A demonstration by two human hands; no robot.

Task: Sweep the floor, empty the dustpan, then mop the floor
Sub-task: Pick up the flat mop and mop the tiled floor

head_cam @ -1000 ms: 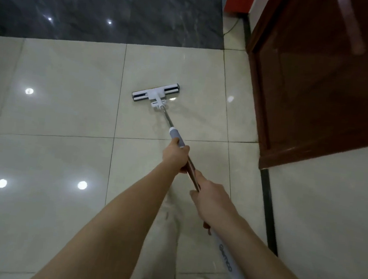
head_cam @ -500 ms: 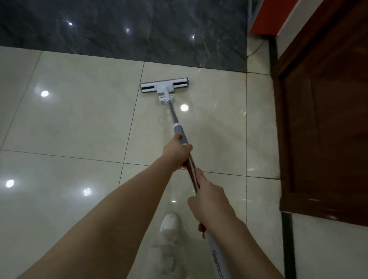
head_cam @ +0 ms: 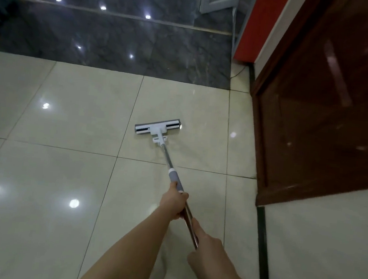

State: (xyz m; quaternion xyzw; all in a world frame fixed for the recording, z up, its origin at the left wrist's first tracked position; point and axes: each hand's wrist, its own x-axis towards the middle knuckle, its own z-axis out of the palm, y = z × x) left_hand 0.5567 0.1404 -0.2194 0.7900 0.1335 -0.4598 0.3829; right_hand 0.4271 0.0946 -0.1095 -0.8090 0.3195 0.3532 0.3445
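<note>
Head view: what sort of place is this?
Probably an indoor hallway or lobby; home or commercial unclear. Glossy cream floor tiles, a dark marble band beyond them, a brown wooden door at right.

Mop head (head_cam: 158,127) on floor (head_cam: 49,170), door (head_cam: 332,99) right.

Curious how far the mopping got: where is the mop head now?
In the head view the mop head lies on a cream floor tile near centre, short of the dark marble strip, left of the brown wooden panel.
</note>
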